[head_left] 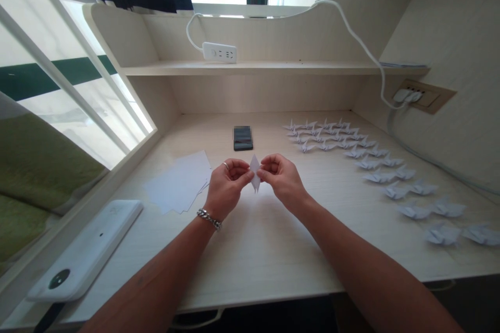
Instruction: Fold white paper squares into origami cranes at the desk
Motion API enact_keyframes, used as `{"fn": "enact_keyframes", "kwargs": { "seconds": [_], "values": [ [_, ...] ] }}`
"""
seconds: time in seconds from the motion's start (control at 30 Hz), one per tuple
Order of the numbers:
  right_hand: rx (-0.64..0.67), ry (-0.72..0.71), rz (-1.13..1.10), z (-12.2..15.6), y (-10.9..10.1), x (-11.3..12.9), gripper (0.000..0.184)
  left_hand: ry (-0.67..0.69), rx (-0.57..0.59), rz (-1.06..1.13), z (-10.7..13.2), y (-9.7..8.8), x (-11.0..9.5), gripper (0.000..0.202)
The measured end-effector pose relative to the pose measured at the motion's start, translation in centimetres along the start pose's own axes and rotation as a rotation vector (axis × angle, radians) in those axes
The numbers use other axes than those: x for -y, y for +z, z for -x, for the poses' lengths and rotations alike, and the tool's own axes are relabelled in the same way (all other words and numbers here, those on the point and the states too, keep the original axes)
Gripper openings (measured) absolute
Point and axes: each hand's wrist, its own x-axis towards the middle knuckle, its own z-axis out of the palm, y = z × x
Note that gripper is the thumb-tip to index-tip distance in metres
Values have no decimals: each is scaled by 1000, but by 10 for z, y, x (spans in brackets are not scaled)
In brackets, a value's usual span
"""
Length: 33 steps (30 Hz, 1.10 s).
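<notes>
A small piece of white folded paper (255,173), shaped like a narrow diamond with a split lower end, is held upright above the desk. My left hand (229,183) pinches its left edge between thumb and fingers; a ring and a chain bracelet are on this hand and wrist. On the opposite edge, my right hand (282,176) grips the same paper with thumb and curled fingers. Loose sheets of white paper (177,182) lie fanned out to the left of my left hand. Several folded paper cranes (367,164) stand in rows at the right.
A dark phone-like device (243,138) lies beyond my hands. At the left edge sits a long white device (89,250). A power strip (219,52) rests on the shelf (265,70), and a white cable (359,41) runs down to the wall socket (427,96).
</notes>
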Motion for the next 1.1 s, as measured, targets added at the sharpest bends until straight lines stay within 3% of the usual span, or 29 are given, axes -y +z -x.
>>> {"fn": "enact_keyframes", "kwargs": {
  "seconds": [0.2, 0.4, 0.6, 0.67, 0.87, 1.0, 1.1],
  "values": [
    [8, -11, 30, -1, -2, -4, 33, -10, -1, 15, -2, -1, 1, 33],
    [50, 35, 4, 0, 0, -7, 36, 33, -88, -61, -3, -4, 3, 34],
    [-52, -213, 405, 6, 1, -6, 10, 72, -151, -140, -4, -3, 9, 33],
    [-47, -236, 473, 8, 2, -5, 11, 98, -167, -163, -4, -2, 9, 31],
    [30, -73, 268, 6, 3, -7, 26, 110, -112, -166, -2, -2, 10, 27],
    [-13, -32, 185, -1, -2, -15, 31, 117, -25, -172, -1, -3, 14, 24],
    [-10, 27, 102, -5, -4, -19, 33, 125, -40, -212, -2, -4, 13, 27]
  ]
}}
